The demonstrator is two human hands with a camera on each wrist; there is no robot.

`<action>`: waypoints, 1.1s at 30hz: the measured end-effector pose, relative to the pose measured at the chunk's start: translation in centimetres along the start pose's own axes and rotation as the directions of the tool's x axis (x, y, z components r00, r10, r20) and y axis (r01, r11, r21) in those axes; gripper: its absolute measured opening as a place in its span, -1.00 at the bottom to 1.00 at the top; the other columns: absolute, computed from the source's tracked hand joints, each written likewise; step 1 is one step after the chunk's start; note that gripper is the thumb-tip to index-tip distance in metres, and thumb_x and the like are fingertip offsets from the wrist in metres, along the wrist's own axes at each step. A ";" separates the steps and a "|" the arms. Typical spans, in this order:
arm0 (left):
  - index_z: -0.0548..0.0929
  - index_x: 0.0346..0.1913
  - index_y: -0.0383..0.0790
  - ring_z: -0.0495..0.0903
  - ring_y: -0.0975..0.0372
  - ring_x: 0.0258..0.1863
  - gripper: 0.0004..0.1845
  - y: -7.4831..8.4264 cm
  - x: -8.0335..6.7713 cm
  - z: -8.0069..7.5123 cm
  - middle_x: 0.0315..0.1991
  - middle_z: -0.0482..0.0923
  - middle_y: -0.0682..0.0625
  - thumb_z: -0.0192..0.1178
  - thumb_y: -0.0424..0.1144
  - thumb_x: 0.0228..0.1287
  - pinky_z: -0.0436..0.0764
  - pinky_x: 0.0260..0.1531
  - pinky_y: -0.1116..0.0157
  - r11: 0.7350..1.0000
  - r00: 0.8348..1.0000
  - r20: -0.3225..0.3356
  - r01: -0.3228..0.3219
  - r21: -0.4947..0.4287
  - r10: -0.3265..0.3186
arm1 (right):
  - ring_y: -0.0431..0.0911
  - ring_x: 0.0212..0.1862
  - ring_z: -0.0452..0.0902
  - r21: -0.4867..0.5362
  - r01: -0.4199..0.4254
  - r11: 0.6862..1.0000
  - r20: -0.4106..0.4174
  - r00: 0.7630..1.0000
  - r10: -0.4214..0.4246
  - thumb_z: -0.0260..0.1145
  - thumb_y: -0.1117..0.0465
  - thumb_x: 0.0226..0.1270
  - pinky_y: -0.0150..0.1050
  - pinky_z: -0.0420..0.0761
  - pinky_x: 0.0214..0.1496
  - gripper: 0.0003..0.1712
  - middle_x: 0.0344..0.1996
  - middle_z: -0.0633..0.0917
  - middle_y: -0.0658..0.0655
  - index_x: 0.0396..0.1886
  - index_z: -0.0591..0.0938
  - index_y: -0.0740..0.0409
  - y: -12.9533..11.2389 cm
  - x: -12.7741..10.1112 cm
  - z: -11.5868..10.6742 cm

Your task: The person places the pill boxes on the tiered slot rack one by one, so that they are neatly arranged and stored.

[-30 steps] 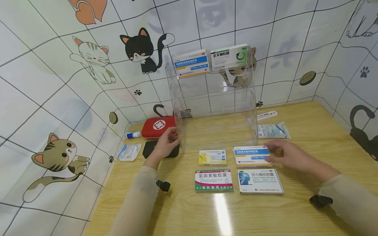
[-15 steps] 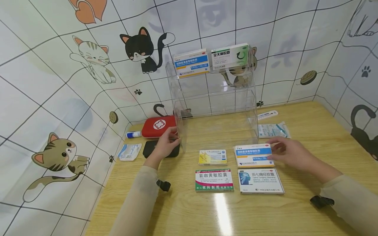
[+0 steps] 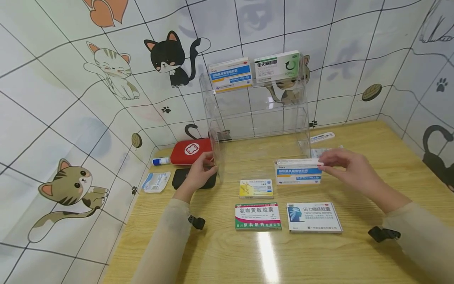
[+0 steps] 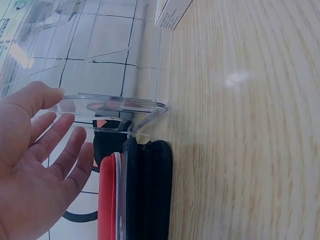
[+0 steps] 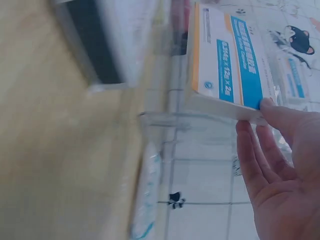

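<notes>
My right hand (image 3: 349, 167) pinches a blue, white and orange medicine box (image 3: 298, 173) by its right end, thumb on the front face. The box is upright and lifted off the table; in the right wrist view the thumb and fingers grip one corner of the medicine box (image 5: 230, 60). My left hand (image 3: 200, 171) is at the lower left side of a clear acrylic display rack (image 3: 260, 118). In the left wrist view the left hand (image 4: 45, 155) has loose, spread fingers, with the thumb at the edge of the rack's side panel. A blue-and-white box (image 3: 231, 75) and a green-and-white box (image 3: 277, 68) stand on the top tier.
On the table lie a yellow-and-white box (image 3: 256, 188), a green-and-red box (image 3: 257, 216) and a white box with a blue head print (image 3: 314, 217). Left of the rack are a red first-aid case (image 3: 190, 152), a black case (image 3: 179, 178) and a packet (image 3: 156, 182). A thermometer (image 3: 322, 137) lies at right.
The right hand has raised the blue-and-white medicine box off the table, tipped it upright and moved it toward the rack. The left hand has stayed at the rack's side.
</notes>
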State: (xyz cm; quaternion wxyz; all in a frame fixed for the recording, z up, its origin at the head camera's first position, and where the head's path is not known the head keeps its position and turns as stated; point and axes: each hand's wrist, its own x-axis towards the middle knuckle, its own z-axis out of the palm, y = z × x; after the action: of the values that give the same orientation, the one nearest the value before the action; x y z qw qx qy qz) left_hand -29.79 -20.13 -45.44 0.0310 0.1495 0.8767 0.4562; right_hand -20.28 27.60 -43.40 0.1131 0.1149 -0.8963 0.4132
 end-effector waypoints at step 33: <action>0.39 0.44 -0.20 0.60 -0.01 0.17 -0.41 -0.3 0.0 0.1 0.21 0.57 -0.16 0.31 -0.33 0.41 0.58 0.23 -0.07 0.999 1.000 -0.007 -0.024 0.027 0.024 | -0.20 0.02 0.67 0.042 0.201 0.979 -0.272 0.945 -0.182 0.42 0.14 0.41 -0.33 0.66 0.18 -0.76 0.14 0.66 -0.02 0.01 0.78 0.05 -13.9 20.6 3.3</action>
State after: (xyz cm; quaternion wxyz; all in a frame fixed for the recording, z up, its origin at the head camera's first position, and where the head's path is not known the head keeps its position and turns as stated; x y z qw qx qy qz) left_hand -29.89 -20.22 -45.72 0.0202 0.1585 0.8810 0.4454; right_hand -35.96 14.02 -29.42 0.2684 0.1487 -0.8426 0.4426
